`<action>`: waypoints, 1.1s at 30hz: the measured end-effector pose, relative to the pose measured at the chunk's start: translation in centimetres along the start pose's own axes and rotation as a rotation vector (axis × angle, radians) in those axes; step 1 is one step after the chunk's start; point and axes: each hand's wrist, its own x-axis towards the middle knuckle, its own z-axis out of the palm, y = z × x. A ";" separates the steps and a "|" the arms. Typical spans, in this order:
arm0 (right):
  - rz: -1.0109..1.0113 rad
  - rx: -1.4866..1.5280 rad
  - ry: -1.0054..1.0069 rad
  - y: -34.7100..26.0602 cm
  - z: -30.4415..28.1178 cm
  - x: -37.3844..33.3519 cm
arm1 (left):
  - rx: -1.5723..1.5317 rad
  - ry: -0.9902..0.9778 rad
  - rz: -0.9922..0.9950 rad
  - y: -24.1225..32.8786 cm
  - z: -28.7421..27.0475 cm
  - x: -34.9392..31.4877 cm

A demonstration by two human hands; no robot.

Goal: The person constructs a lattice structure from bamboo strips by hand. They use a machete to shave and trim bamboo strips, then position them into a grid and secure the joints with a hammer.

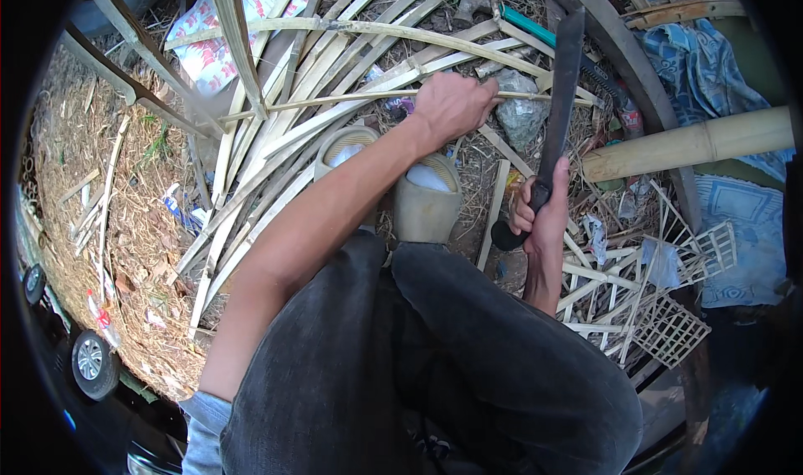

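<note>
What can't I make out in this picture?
Head view:
Stretch of bamboo strip under the left hand: hidden by that hand.
Part of the knife handle: covered by the right hand.
Bamboo pole's right end: cut off by the dark rim.
Car: cut off by the rim.

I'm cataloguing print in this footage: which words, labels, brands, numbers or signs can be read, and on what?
Red-and-white sheet: printed lettering, not copied here; its smaller print is unreadable.
Blue-and-white wrapper: too small to read.
Red-labelled bottle: too small and blurred.
Machete in the right hand, bamboo strip in the left hand: no lettering visible.
</note>
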 end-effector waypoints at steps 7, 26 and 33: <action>-0.607 0.040 0.175 -1.5 -0.9 -3.7 | 0.000 0.003 -0.007 -0.1 -0.1 0.0; 0.020 0.358 -0.166 -2.5 -1.2 -5.7 | -0.010 -0.002 -0.001 0.3 0.1 -0.1; -0.651 0.039 0.033 2.8 -2.9 -2.7 | -0.017 0.083 0.046 0.4 0.5 0.7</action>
